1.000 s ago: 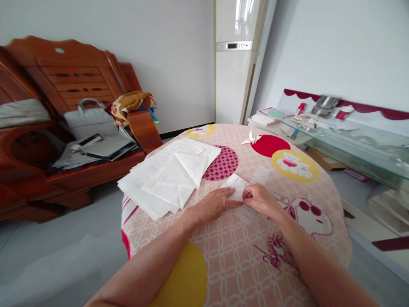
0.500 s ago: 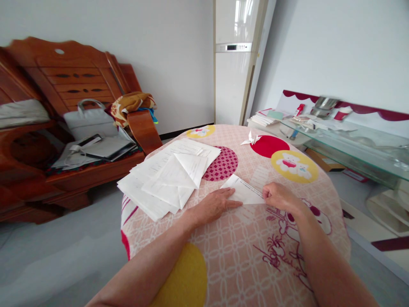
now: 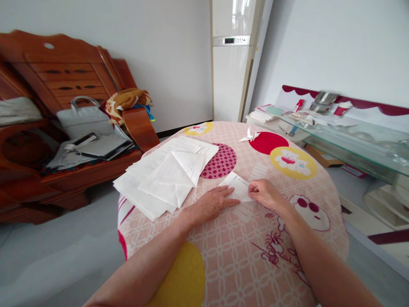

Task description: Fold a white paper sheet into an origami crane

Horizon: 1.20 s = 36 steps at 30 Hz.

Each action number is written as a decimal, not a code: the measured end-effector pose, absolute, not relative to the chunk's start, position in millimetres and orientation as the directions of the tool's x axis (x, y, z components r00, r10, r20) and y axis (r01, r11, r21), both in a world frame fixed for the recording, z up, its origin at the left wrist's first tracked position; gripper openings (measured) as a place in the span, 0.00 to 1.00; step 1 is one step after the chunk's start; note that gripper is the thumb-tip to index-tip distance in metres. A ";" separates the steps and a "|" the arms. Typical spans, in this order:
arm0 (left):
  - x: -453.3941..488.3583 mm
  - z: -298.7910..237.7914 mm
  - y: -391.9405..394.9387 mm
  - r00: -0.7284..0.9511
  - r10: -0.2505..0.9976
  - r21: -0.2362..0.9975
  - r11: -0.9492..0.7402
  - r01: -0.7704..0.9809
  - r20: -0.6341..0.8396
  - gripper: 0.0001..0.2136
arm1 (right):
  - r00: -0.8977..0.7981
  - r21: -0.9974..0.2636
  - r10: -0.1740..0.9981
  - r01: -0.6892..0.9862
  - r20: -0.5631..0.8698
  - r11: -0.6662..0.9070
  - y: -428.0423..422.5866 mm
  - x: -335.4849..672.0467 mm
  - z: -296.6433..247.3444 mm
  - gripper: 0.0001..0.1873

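A small folded sheet of white paper [image 3: 240, 192] with a line of print along its upper edge lies on the round table between my hands. My left hand [image 3: 215, 202] rests on its left part, fingers stretched out and lying flat. At the paper's right side, my right hand [image 3: 264, 193] is closed, with curled fingers at the edge; its fingertips partly hide that corner. Left of my hands is a stack of printed sheets [image 3: 145, 194], with folded white paper [image 3: 169, 170] on top. Farther back stands a white paper crane [image 3: 250, 135].
A patterned tablecloth [image 3: 236, 251] covers the round table. To the left is a wooden bench [image 3: 73, 70] holding a grey bag [image 3: 84, 123] and a laptop [image 3: 105, 147]. On the right, a glass shelf [image 3: 358, 147] carries a metal pot [image 3: 326, 99] and a paper cup [image 3: 342, 109].
My right hand has slid left along the folded paper's edge, nearer to my left hand. My left hand stays flat on the paper. The view has shifted slightly.
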<state>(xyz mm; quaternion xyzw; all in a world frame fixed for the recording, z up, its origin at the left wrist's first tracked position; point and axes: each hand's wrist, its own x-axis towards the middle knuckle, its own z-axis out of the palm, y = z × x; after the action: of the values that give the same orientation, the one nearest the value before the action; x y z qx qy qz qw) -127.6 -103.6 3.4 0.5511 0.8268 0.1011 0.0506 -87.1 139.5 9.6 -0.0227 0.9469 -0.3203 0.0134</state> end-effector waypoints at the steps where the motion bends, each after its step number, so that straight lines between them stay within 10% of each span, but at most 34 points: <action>1: -128.1 3.7 -105.1 -0.390 0.920 0.234 0.373 0.898 0.031 0.23 | -0.999 -0.609 -0.046 -0.026 -0.017 0.793 138.7 -87.0 9.4 0.05; 24: -141.6 37.6 -150.6 -0.593 0.804 0.401 0.557 0.727 -0.042 0.15 | -0.999 -0.639 -0.035 -0.004 -0.036 0.769 140.7 -84.6 12.1 0.06; 36: -140.3 18.5 -132.1 -0.722 0.673 0.355 0.643 0.678 0.159 0.12 | -1.000 -0.526 -0.020 -0.024 0.013 0.850 133.5 -82.2 16.0 0.04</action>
<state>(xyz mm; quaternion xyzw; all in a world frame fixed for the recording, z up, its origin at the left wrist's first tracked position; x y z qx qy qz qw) -140.3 -132.1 18.5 0.3728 0.9064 0.1984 -0.0063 -82.2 133.5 16.0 -0.0115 0.9618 -0.2734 -0.0037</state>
